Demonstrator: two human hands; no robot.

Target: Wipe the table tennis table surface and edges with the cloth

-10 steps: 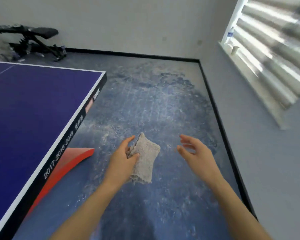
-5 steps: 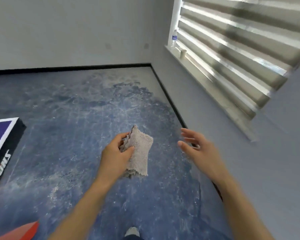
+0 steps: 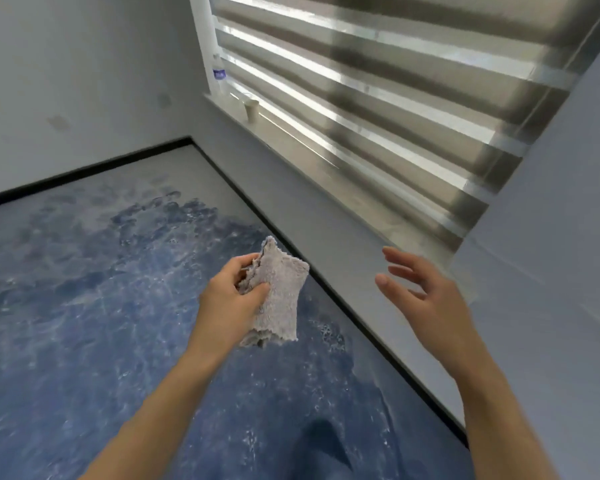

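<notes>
left hand (image 3: 229,303): gripping the folded grey cloth (image 3: 279,292)
right hand (image 3: 426,299): open, empty
step: guessing between wipes, table's out of view
next: turn back to it

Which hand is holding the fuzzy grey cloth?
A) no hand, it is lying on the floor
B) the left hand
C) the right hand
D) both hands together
B: the left hand grips the grey cloth with its fingers and thumb curled round it, up off the blue floor, while the right hand is apart from it, fingers spread and holding nothing.
</notes>
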